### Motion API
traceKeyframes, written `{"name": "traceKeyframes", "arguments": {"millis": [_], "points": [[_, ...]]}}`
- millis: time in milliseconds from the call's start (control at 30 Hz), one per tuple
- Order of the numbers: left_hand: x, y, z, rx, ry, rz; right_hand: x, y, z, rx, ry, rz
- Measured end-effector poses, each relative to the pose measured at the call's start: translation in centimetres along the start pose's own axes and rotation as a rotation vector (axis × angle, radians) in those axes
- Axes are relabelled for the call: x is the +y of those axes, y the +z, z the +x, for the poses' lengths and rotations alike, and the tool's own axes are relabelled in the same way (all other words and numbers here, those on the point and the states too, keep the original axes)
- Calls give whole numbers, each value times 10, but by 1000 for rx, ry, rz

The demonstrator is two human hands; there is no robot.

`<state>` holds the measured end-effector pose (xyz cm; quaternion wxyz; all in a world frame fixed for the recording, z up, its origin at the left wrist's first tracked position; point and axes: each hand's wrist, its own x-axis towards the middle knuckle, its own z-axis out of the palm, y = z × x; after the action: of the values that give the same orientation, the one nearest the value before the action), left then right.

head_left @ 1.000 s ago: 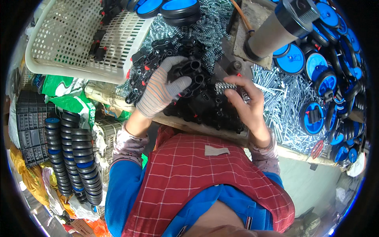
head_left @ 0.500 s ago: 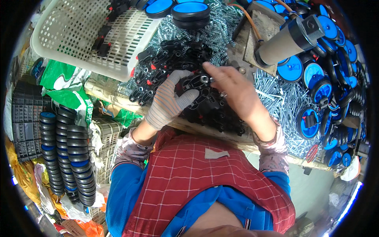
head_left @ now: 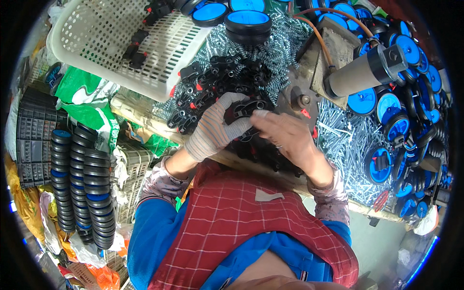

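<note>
Wht basket: blk pcs | L hand: grip clamped on blk housing | R hand: grip can't tell

Pretty clearly a small assembly workshop, since the surface was heaped with loose metal springs, shiny metal rods and black plastic parts, with tons of blue-centred wheels piled along the right. There was also a chunky metal cylinder with orange hoses by it, plus a white perforated basket and tall stacks of black-rimmed wheels off to the left.
</note>
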<state>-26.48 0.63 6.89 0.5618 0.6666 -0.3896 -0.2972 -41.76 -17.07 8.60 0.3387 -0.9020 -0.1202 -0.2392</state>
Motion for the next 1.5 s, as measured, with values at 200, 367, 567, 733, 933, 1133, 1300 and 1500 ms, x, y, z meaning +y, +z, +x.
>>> {"name": "traceKeyframes", "arguments": {"millis": [200,367,567,733,933,1133,1300,1500], "points": [[38,-47,75,58,243,453,4,-18,-29,364,671,328],[8,-83,168,-168,277,704,27,9,-53,290,812,481],[-30,-71,197,-327,227,877,41,20,-73,331,939,730],[-18,-91,204,-288,258,800,50,16,-79,375,890,885],[-53,-223,269,921,43,753,36,5,-67,332,912,988],[-93,-303,302,785,-525,1237,36,6,-70,277,1039,966],[-99,-308,321,713,-534,1461,37,9,-59,331,1142,923],[-113,-307,314,615,-396,1436,40,8,-63,269,1109,942]]}}
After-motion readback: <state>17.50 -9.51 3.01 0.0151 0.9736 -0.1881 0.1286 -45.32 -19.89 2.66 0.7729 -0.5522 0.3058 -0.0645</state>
